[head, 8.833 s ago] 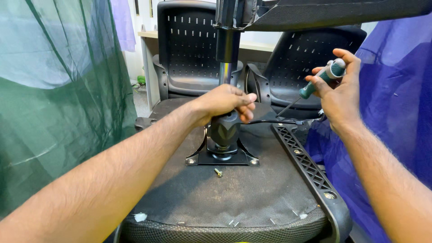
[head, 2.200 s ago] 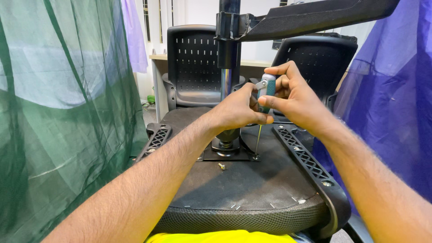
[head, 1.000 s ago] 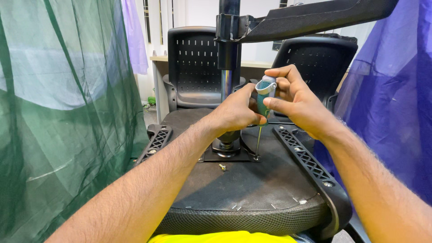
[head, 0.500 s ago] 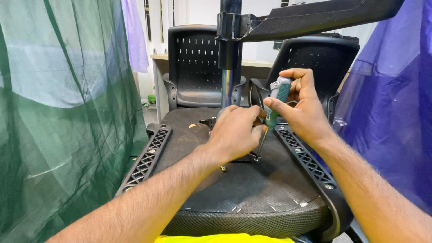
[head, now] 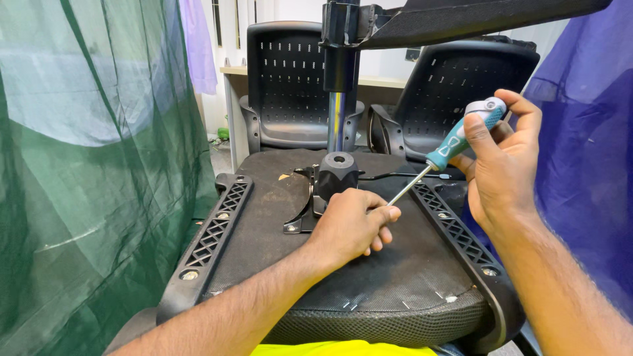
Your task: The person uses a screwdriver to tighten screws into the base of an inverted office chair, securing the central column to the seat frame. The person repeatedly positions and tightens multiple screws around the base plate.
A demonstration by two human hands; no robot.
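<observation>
An upturned black office chair seat [head: 264, 231] lies in front of me. On it sits a metal mechanism plate with a black hub [head: 337, 173], whose top hole is open. My left hand [head: 349, 224] rests on the seat at the plate's right side. Its fingers are curled, and whatever is under them is hidden. My right hand [head: 504, 165] grips a teal-and-grey screwdriver [head: 461, 135], held tilted. The shaft slants down-left, with the tip close to my left index finger. A chrome column [head: 336, 128] stands just behind the hub.
Two black perforated chair shells [head: 287, 79] [head: 455, 86] stand behind the seat. Green netting [head: 86, 165] hangs on the left and blue cloth [head: 587, 145] on the right. Ribbed black brackets [head: 214, 227] [head: 461, 237] run along both seat edges. A dark arm [head: 475, 16] crosses overhead.
My left hand dropped from the hub onto the seat beside the plate. My right hand drew the screwdriver up and to the right, tilting it. The hub's top hole now shows.
</observation>
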